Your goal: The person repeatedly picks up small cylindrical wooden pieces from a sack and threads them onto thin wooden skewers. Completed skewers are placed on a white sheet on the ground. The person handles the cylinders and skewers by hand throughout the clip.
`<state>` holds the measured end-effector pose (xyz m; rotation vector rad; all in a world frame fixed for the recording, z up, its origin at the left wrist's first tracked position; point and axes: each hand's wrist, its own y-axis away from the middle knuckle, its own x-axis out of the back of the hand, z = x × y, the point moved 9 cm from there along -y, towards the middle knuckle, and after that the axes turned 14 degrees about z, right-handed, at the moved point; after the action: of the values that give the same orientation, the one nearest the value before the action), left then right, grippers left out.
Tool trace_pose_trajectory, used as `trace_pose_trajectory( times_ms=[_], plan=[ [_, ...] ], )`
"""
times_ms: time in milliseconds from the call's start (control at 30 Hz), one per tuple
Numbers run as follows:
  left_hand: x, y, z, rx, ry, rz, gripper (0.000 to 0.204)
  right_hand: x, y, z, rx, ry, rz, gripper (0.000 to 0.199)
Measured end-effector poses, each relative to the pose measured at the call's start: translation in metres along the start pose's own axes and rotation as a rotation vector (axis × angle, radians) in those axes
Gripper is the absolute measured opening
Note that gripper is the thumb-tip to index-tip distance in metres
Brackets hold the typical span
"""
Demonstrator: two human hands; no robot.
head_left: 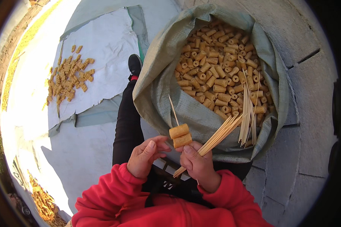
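My right hand (201,166) is closed round a bundle of thin wooden skewers (219,134), which slants up to the right. The same hand also pinches a skewer that carries two short tan tube-shaped pieces (180,131), stacked side by side; its pale tip sticks out above them. Just left of these pieces is my left hand (146,156), fingers apart and slightly curled, with nothing visible in it. Before me a green-grey woven sack (155,64) stands with its rim rolled down, full of hollow tan tube pieces (216,68). More loose skewers (248,113) lie on top at its right side.
To the left, a white sheet (110,41) on the ground bears a heap of skewered tan pieces (70,75). My black-clad leg (125,128) lies between sheet and sack. Grey paving (284,170) runs along the right. Yellowish bits (45,200) lie at the lower left.
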<state>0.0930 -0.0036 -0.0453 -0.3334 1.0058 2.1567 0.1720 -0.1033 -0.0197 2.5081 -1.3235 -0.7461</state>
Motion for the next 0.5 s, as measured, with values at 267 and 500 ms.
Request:
trace_pose_trajectory(
  times_ms=[267,500],
  plan=[
    [-0.04,0.02,-0.07,0.4,0.532,-0.154,0.05,-0.01,0.023,-0.021,0.192,-0.233,-0.139,0.024],
    [-0.047,0.013,-0.057,0.188,0.239,-0.067,0.029,0.0,0.027,-0.031,0.243,0.013,-0.101,0.02]
  ],
)
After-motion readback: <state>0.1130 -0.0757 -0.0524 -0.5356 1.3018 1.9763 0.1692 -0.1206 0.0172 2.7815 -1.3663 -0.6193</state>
